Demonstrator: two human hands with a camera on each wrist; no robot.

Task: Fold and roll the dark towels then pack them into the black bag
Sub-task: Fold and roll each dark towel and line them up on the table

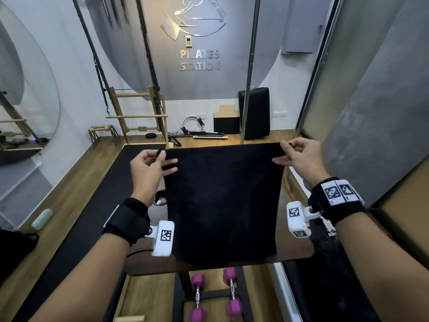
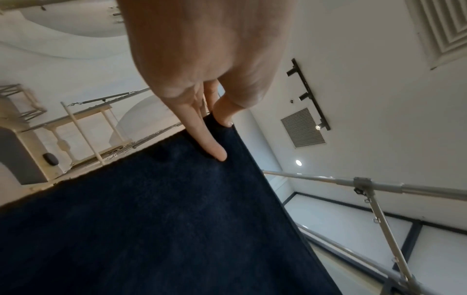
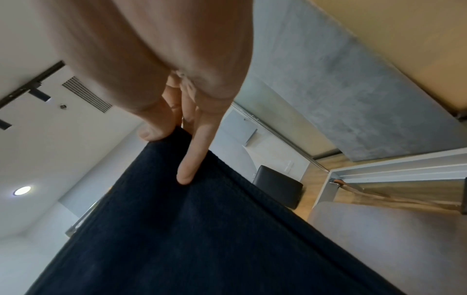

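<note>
A dark towel [image 1: 221, 201] hangs spread flat in the air, its lower edge reaching down to a small wooden table [image 1: 294, 252]. My left hand [image 1: 160, 159] pinches the towel's upper left corner between thumb and fingers. My right hand [image 1: 286, 152] pinches the upper right corner the same way. In the left wrist view the towel [image 2: 151, 219] fills the lower frame under the left hand [image 2: 218, 135]. The right wrist view shows the towel [image 3: 189, 229] below the right hand [image 3: 169, 151]. A black bag [image 1: 16, 249] lies at the left edge on the floor.
Pink dumbbells [image 1: 197, 296] sit on a rack under the table. A metal pole [image 1: 249, 73] rises just behind the towel. A black mat [image 1: 92, 205] covers the floor to the left, with a pale green roll [image 1: 41, 218] beside it. Glass panels stand on the right.
</note>
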